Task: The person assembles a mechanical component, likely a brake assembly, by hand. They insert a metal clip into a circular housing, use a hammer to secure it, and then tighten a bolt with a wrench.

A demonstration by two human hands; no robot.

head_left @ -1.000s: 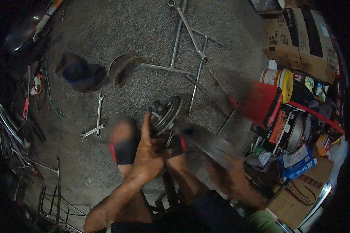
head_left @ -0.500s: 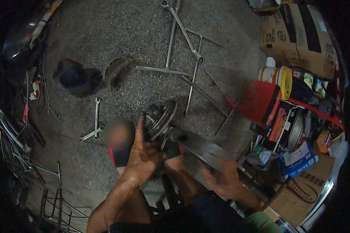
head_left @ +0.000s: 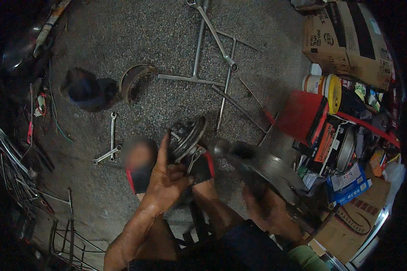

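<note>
My left hand (head_left: 165,183) is in the middle, its index finger stretched up along the side of a round, ridged metal wheel part (head_left: 187,139). Its other fingers are curled in, and what they hold is hidden. A silver forked metal piece (head_left: 194,158) shows just below the round part. My right hand (head_left: 269,210) is closed round a grey metal hammer (head_left: 276,165), blurred and close to the camera. The hammer's rounded knob points left, near the round part but apart from it. My feet in black and red footwear (head_left: 201,167) flank the left hand.
On the gravelly floor lie a combination spanner (head_left: 113,131), a long ring spanner (head_left: 215,36), T-handled bars (head_left: 196,81) and a curved brake shoe (head_left: 133,77). A dark cloth bundle (head_left: 90,90) lies left. Cardboard boxes (head_left: 343,43) and a red case (head_left: 300,117) line the right.
The hammer has swung up and to the right, away from the round part, and has turned. My right hand has shifted slightly right and down. My left hand stays almost where it was.
</note>
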